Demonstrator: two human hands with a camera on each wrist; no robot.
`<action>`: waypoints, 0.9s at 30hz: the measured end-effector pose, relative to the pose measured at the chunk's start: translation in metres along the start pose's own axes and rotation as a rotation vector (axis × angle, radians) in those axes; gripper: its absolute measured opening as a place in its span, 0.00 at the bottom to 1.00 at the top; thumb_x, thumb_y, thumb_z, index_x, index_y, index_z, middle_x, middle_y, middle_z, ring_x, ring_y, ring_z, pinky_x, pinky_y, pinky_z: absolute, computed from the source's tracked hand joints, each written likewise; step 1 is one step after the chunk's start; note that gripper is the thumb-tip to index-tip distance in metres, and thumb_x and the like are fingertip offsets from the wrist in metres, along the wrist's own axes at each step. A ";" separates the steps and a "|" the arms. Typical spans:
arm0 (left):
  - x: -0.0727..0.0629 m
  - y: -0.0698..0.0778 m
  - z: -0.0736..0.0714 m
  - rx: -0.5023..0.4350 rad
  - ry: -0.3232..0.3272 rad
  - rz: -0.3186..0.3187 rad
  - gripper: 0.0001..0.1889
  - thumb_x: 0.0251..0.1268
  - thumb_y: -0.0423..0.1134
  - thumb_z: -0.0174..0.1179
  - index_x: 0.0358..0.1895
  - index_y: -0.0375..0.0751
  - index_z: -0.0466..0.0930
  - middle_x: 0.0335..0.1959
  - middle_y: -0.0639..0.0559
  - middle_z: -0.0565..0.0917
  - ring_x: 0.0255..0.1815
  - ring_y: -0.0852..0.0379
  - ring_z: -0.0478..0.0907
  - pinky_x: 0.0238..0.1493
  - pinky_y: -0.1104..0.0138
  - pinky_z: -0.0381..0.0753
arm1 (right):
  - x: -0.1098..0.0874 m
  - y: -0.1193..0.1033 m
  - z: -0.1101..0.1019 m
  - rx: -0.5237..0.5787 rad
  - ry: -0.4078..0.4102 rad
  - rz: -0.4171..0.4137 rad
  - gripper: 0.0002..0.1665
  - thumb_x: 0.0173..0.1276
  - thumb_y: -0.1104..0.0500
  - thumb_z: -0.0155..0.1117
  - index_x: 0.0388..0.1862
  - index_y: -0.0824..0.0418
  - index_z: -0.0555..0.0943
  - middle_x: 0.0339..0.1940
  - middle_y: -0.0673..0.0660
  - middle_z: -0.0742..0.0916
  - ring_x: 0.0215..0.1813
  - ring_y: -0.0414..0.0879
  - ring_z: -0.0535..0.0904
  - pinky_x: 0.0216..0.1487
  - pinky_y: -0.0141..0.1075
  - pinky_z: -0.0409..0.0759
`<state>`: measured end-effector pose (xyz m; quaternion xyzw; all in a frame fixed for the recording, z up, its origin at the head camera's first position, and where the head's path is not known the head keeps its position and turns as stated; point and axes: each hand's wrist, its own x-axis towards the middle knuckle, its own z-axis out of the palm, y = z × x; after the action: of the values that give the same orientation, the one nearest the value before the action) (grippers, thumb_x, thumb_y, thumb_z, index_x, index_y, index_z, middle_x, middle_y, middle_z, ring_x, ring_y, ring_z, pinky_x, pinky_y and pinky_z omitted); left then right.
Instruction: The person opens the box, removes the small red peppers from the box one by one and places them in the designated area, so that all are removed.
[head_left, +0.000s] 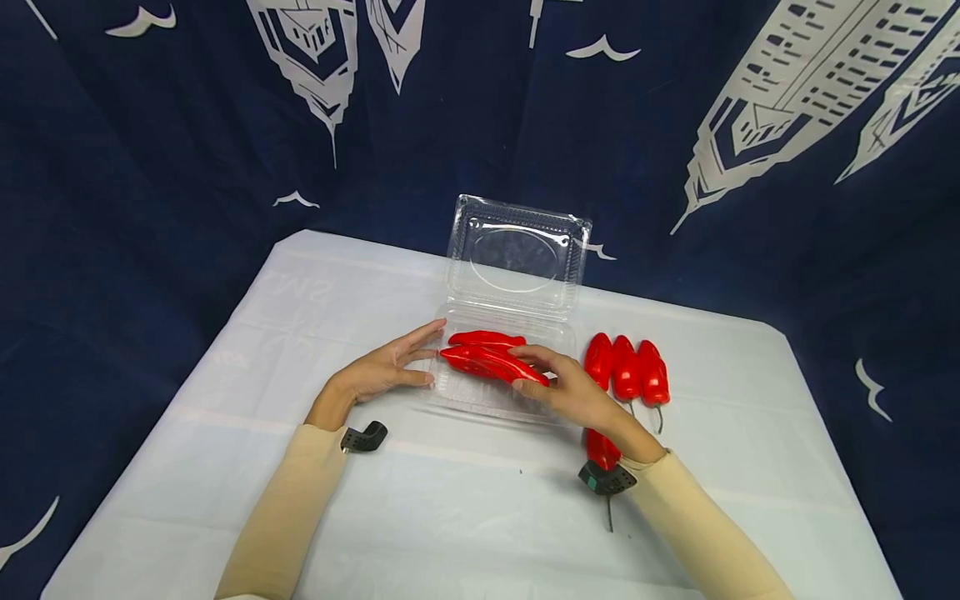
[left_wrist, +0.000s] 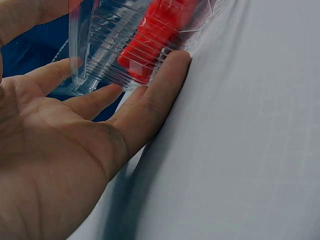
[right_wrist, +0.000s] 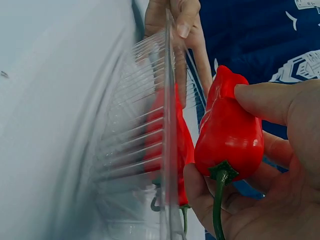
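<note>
I log one glossy red pepper [head_left: 602,450] at lower right, partly behind a black wrist strap [head_left: 609,478]. At centre, the right hand [head_left: 573,392] grips a green-stemmed red pepper [right_wrist: 227,137] between thumb and fingers, seemingly for control, over the clear ribbed plastic container [head_left: 480,402]. The left hand [head_left: 384,368], fingers extended, touches its left wall, presumably steadying it. Inside lies another red pepper [head_left: 486,337]; right of centre, three red peppers [head_left: 627,371] sit aligned, likely within reach. Beyond, the transparent lid [head_left: 517,258] stands raised, leaving access.

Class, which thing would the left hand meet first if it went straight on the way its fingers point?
Probably the clear container, at its side wall; the left hand appears very close, possibly touching it.
</note>
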<state>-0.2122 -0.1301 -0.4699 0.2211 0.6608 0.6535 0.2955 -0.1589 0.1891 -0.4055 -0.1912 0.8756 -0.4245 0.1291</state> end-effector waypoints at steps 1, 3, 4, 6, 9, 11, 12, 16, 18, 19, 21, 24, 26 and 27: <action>0.000 0.000 0.000 0.001 0.001 -0.002 0.49 0.64 0.24 0.62 0.82 0.54 0.45 0.83 0.48 0.44 0.80 0.40 0.52 0.65 0.60 0.76 | -0.001 -0.001 -0.001 0.005 0.004 -0.004 0.30 0.69 0.56 0.69 0.68 0.58 0.74 0.56 0.58 0.85 0.60 0.56 0.79 0.54 0.42 0.82; 0.000 0.000 0.000 0.005 0.004 -0.008 0.49 0.63 0.24 0.63 0.82 0.54 0.45 0.83 0.48 0.45 0.80 0.40 0.52 0.65 0.59 0.75 | -0.003 -0.002 -0.002 0.014 0.011 -0.013 0.30 0.69 0.56 0.69 0.68 0.58 0.74 0.58 0.59 0.85 0.61 0.56 0.80 0.54 0.42 0.83; -0.001 0.000 0.000 0.006 0.006 -0.011 0.49 0.63 0.24 0.63 0.82 0.54 0.45 0.83 0.49 0.45 0.80 0.41 0.53 0.65 0.59 0.75 | -0.003 -0.002 -0.002 0.017 0.015 -0.016 0.30 0.69 0.57 0.69 0.68 0.58 0.74 0.59 0.59 0.85 0.61 0.56 0.80 0.54 0.43 0.83; -0.001 0.000 0.000 0.009 0.011 -0.016 0.49 0.63 0.24 0.63 0.82 0.55 0.46 0.83 0.49 0.46 0.80 0.41 0.53 0.66 0.59 0.75 | -0.004 -0.003 -0.003 0.026 0.021 -0.017 0.30 0.69 0.59 0.69 0.68 0.59 0.74 0.60 0.59 0.84 0.62 0.57 0.80 0.55 0.45 0.83; -0.001 0.000 0.000 0.008 0.015 -0.015 0.49 0.63 0.24 0.63 0.82 0.55 0.46 0.83 0.50 0.46 0.80 0.41 0.53 0.66 0.57 0.75 | -0.005 -0.003 -0.004 0.036 0.025 -0.006 0.30 0.69 0.60 0.68 0.69 0.59 0.74 0.61 0.60 0.84 0.63 0.58 0.79 0.55 0.46 0.83; -0.001 -0.001 0.000 0.007 0.014 -0.012 0.49 0.63 0.24 0.63 0.82 0.55 0.46 0.83 0.49 0.46 0.80 0.41 0.53 0.67 0.56 0.74 | -0.006 -0.003 -0.004 0.033 0.030 0.001 0.31 0.69 0.59 0.68 0.69 0.58 0.73 0.61 0.60 0.83 0.62 0.58 0.80 0.55 0.45 0.84; -0.001 -0.001 0.000 0.007 0.014 -0.012 0.49 0.63 0.24 0.63 0.82 0.55 0.46 0.83 0.49 0.46 0.80 0.41 0.53 0.67 0.56 0.74 | -0.007 -0.003 -0.004 0.032 0.031 0.007 0.31 0.69 0.59 0.69 0.69 0.58 0.74 0.61 0.60 0.83 0.61 0.58 0.80 0.54 0.44 0.84; 0.000 -0.002 0.000 0.010 0.013 -0.011 0.49 0.63 0.25 0.64 0.82 0.54 0.46 0.83 0.49 0.46 0.80 0.41 0.53 0.68 0.55 0.74 | -0.009 -0.002 -0.006 0.033 0.036 0.018 0.31 0.68 0.59 0.69 0.69 0.56 0.74 0.61 0.60 0.83 0.57 0.57 0.81 0.51 0.39 0.84; 0.000 -0.001 0.000 0.007 0.014 -0.010 0.49 0.62 0.25 0.64 0.82 0.54 0.46 0.83 0.50 0.46 0.80 0.41 0.53 0.67 0.55 0.74 | -0.011 -0.001 -0.007 0.036 0.039 0.021 0.31 0.68 0.59 0.69 0.69 0.55 0.74 0.61 0.59 0.82 0.56 0.56 0.81 0.49 0.37 0.84; 0.000 -0.001 0.000 0.004 0.013 -0.008 0.49 0.62 0.25 0.64 0.82 0.54 0.46 0.83 0.50 0.46 0.80 0.41 0.53 0.67 0.55 0.74 | -0.012 -0.001 -0.008 0.040 0.041 0.022 0.31 0.68 0.59 0.69 0.69 0.54 0.74 0.61 0.58 0.82 0.56 0.56 0.81 0.49 0.37 0.84; 0.000 -0.001 0.000 0.000 0.011 -0.004 0.49 0.63 0.25 0.64 0.82 0.54 0.46 0.83 0.49 0.45 0.80 0.40 0.53 0.66 0.56 0.75 | -0.014 0.000 -0.010 0.045 0.038 0.017 0.31 0.69 0.58 0.68 0.70 0.53 0.74 0.62 0.58 0.82 0.56 0.55 0.81 0.49 0.37 0.83; 0.000 -0.001 0.000 -0.007 0.008 -0.004 0.50 0.63 0.25 0.64 0.82 0.54 0.46 0.83 0.49 0.45 0.80 0.40 0.53 0.65 0.58 0.76 | -0.018 0.003 -0.013 0.059 0.029 0.013 0.32 0.69 0.57 0.68 0.71 0.51 0.73 0.61 0.56 0.82 0.56 0.54 0.81 0.49 0.37 0.84; 0.000 -0.001 0.000 -0.008 0.007 -0.005 0.50 0.63 0.25 0.64 0.82 0.54 0.46 0.83 0.49 0.45 0.80 0.40 0.53 0.64 0.59 0.76 | -0.021 0.005 -0.015 0.066 0.022 0.005 0.33 0.69 0.56 0.68 0.72 0.50 0.72 0.62 0.55 0.82 0.56 0.53 0.80 0.49 0.37 0.84; 0.000 -0.001 0.000 -0.007 0.008 -0.006 0.50 0.63 0.25 0.64 0.82 0.54 0.46 0.83 0.49 0.45 0.80 0.40 0.53 0.65 0.59 0.76 | -0.022 0.006 -0.016 0.072 0.020 0.004 0.33 0.69 0.55 0.68 0.72 0.49 0.72 0.62 0.55 0.82 0.57 0.53 0.80 0.50 0.37 0.84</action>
<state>-0.2121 -0.1304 -0.4706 0.2154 0.6603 0.6558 0.2959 -0.1466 0.2137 -0.3996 -0.1803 0.8614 -0.4573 0.1278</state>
